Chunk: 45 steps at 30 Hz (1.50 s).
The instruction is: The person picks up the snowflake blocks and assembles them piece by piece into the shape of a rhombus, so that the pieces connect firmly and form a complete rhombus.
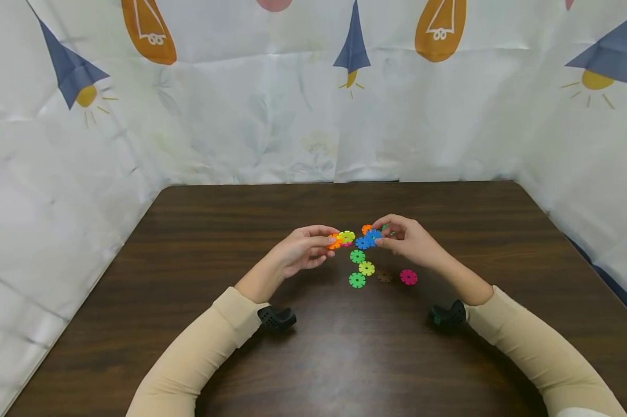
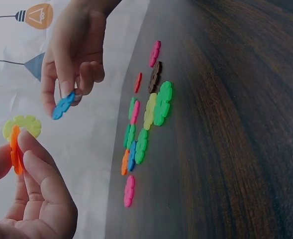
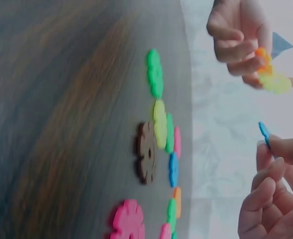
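Observation:
My left hand [image 1: 308, 248] pinches an orange notched plastic disc [image 2: 16, 149] between thumb and fingers, held up off the table. A yellow disc [image 2: 23, 125] is joined crosswise to the orange one. In my right hand [image 1: 409, 240] a blue disc [image 2: 63, 105] is pinched by its edge, also raised, and it stands apart from the yellow disc in both wrist views. Below the hands, loose discs lie flat on the table: green [image 1: 357, 280], yellow [image 1: 366, 268], brown [image 1: 384, 276], pink [image 1: 409, 277] and several more, some partly hidden behind my right hand in the head view.
The dark wood-grain table [image 1: 292, 370] spreads out under both arms. Behind it and at the sides hangs a white printed cloth [image 1: 230, 116]. A black wrist device [image 1: 277, 319] sits at the left cuff, another [image 1: 447, 314] at the right.

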### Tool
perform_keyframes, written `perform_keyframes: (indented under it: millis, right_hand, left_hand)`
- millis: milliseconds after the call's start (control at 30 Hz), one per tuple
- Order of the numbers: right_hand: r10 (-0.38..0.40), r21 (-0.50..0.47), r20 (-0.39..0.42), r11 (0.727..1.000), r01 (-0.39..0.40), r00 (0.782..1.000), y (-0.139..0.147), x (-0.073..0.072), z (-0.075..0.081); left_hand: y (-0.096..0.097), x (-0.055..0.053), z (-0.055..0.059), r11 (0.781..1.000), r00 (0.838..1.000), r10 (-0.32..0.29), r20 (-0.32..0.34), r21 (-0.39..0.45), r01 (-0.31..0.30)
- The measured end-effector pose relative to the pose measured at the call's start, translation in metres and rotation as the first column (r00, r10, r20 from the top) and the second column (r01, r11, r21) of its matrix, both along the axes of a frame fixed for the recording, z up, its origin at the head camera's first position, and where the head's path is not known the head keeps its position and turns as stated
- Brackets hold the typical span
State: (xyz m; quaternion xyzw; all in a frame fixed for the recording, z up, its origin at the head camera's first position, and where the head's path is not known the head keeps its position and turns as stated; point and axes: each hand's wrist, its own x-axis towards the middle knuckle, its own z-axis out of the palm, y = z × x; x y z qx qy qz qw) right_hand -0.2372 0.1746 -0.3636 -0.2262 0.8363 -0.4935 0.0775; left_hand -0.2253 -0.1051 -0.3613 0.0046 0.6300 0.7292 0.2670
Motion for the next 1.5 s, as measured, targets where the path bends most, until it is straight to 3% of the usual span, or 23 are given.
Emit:
perform_keyframes:
  millis: [433,833,1200,1500]
  right_hand:
    - [-0.035,-0.124,0.091,0.991,0.046,0.995,-0.011,0.009,0.007]
    - [-0.009,-0.136,0.096,0.991,0.022,0.995,-0.015,0.009,0.004]
    - [0.017,-0.163,0.165,0.987,0.011,0.986,-0.016,0.011,0.001]
    - [-0.005,-0.194,0.17,0.98,0.039,0.985,-0.02,0.013,-0.004]
  left_hand:
    - [0.004,0.0,-0.003,1.0,1.0,0.007,0.002,-0.014,-0.007]
    - [0.006,0.001,-0.007,1.0,1.0,-0.004,0.008,-0.016,0.004]
    - [0.007,0.001,-0.008,1.0,1.0,0.001,0.008,-0.014,-0.001]
    - [0.009,0.002,-0.01,0.999,0.999,0.044,-0.004,-0.011,-0.044]
